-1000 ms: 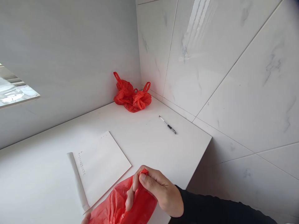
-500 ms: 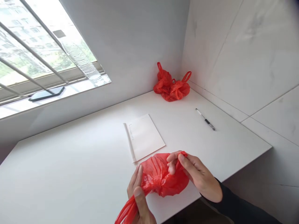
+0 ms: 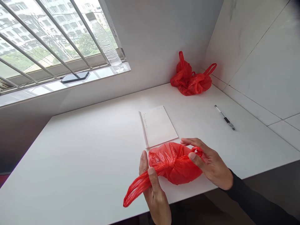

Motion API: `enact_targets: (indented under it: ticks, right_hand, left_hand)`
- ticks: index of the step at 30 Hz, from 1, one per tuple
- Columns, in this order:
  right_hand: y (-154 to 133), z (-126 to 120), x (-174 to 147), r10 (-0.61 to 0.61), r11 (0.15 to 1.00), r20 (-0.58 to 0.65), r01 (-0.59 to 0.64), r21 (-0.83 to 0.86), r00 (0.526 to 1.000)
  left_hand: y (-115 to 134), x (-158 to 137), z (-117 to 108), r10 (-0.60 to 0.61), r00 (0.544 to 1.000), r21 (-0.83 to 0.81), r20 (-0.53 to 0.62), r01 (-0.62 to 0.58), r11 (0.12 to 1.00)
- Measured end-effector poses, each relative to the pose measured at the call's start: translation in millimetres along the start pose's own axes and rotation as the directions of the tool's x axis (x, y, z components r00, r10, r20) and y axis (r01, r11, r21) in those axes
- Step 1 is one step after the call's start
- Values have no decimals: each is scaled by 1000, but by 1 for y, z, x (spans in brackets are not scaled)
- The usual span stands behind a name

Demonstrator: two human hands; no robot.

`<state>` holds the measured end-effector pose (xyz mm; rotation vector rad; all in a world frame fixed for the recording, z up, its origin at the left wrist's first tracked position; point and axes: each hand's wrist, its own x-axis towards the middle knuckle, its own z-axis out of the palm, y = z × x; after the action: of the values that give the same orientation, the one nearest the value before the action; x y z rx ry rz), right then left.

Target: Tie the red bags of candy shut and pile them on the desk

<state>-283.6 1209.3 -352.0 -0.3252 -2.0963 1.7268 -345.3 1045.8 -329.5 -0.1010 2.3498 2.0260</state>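
Note:
A knotted red plastic bag (image 3: pixel 173 165), bulging with contents I cannot make out, is at the front edge of the white table. My left hand (image 3: pixel 154 190) cups its left end, thumb laid over the long twisted handles that stick out to the left. At the bag's right end, my right hand (image 3: pixel 212 161) curves around it, with the thumb on the near side by a small loop and the fingers stretched along the far side. Just beyond the bag lies a white notepad (image 3: pixel 161 125) with small handwriting along its left and top edges.
Two tied red plastic bags (image 3: pixel 191 79) sit in the back corner. A black-and-clear pen (image 3: pixel 225 118) lies on the table (image 3: pixel 93 150) at right. On the windowsill are a phone (image 3: pixel 75 77) and a clear plastic bottle (image 3: pixel 107 47), beside window bars.
The view has shifted left and down. My right fingers, earlier pinching the bag's right tip, have spread apart, and the small loop there now shows. The left hand remains around the handles.

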Motion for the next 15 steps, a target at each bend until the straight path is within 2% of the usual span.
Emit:
enact_targets:
  ticks: [4, 7, 9, 12, 15]
  right_hand:
    - [10, 13, 12, -73, 985, 153, 95, -146, 985]
    - [20, 24, 15, -161, 943, 239, 220, -250, 958]
    - [26, 28, 14, -209, 906, 254, 285, -312, 944]
    - [33, 31, 11, -246, 853, 246, 330, -405, 938]
    - [39, 30, 8, -258, 785, 276, 367, -499, 926]
  left_hand:
    - [-13, -4, 10, 46, 991, 19, 125, -48, 999]
    - [-30, -2, 18, 53, 991, 110, 122, -67, 992]
    - [-42, 2, 21, 118, 987, 193, 109, -137, 972]
    - [-56, 10, 24, 284, 945, 328, 163, -323, 888]
    - [-63, 15, 24, 396, 883, 462, 252, -469, 753]
